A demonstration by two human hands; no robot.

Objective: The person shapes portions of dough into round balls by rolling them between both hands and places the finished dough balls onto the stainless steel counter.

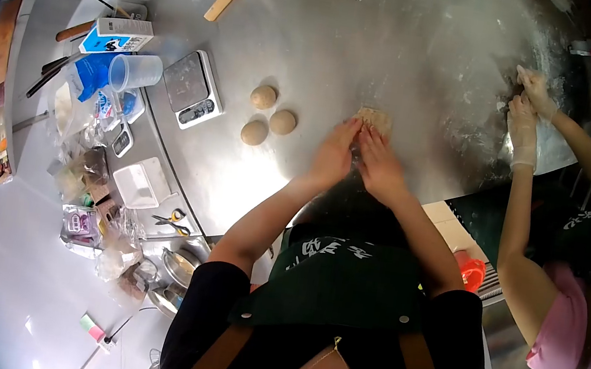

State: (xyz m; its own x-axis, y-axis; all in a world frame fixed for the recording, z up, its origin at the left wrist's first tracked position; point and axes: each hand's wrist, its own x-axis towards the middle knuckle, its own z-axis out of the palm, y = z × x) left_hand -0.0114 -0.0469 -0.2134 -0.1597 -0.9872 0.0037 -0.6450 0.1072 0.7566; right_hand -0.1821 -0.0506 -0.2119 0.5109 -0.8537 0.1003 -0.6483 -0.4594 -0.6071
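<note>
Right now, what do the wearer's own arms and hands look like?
The left hand and right hand are ungloved; no watch or bracelet shows. Both forearms are bare below black short sleeves.

Nothing's properly legible tbh: white lettering [359, 252] on the green apron [336, 302] and co-worker's dark apron [590, 246] is too blurry.

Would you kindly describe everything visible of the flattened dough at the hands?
The flattened dough looks soft and pale tan, roughly four-sided, its surface marked darker; whether flecks or dimples, I cannot tell. It lies flat on the metal worktop, right of three balls. The left hand and right hand touch its near part, hiding some.
</note>
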